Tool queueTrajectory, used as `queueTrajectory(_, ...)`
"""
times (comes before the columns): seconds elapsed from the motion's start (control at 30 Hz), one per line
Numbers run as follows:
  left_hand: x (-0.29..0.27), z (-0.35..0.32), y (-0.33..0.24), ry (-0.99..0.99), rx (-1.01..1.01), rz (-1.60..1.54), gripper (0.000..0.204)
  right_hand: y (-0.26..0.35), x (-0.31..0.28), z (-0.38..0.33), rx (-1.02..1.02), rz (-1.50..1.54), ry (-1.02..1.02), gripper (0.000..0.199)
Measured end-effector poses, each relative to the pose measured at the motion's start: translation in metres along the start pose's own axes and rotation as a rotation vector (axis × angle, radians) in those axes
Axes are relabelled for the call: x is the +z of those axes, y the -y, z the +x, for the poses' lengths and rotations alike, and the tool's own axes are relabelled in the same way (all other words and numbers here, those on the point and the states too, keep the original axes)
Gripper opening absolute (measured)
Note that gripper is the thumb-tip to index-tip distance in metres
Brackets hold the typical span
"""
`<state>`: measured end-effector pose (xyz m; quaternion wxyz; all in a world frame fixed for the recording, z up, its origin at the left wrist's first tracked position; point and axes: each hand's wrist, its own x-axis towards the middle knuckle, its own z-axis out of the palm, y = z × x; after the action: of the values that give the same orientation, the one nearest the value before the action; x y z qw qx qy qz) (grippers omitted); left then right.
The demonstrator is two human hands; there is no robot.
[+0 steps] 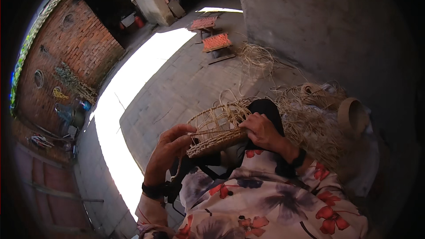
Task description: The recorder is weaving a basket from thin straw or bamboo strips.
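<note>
The half-woven basket [219, 128] sits tilted in the person's lap, its woven base low and its bare upright spokes fanning up and away, and this is a delicate spot. Those spokes are loose at the top; if the working strand [208, 132] is pulled too hard, I judge the frame could skew or a dry stem could crack. Let the grip on the far side slacken and the whole piece may roll off the knees onto the concrete floor [177, 88].

The left hand [170, 144] is curled, thumb and fingertips pinched close together right at the basket's near rim, apparently nipping the strand end, though the shade makes it hard to be sure the strand is really between the fingers. The right hand [261, 129] is clamped over the basket's far edge, fingers folded down onto the weave, steadying it.

Just beside the right arm lies a heap of straw fibre [310, 124] with a coil of flat band [352, 115] near it. Well apart, up the yard, stand two low stools [216, 42] with woven orange seats, and more loose fibre [256, 57].
</note>
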<state>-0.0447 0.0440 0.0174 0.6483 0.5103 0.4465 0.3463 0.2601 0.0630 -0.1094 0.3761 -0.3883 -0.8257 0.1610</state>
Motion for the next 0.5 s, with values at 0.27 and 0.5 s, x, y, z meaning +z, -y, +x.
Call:
queueTrajectory(0.27, 0.056, -0.008, -0.031, 0.173, 0.272, 0.004, 0.013, 0.091, -0.033, 0.064, 0.06, 0.911, 0.283, 0.083)
queueTrajectory(0.5, 0.056, 0.024, -0.003, -0.036, 0.375, -0.058, 0.009, 0.069, -0.024, 0.033, 0.325, 1.15, 0.086, 0.031)
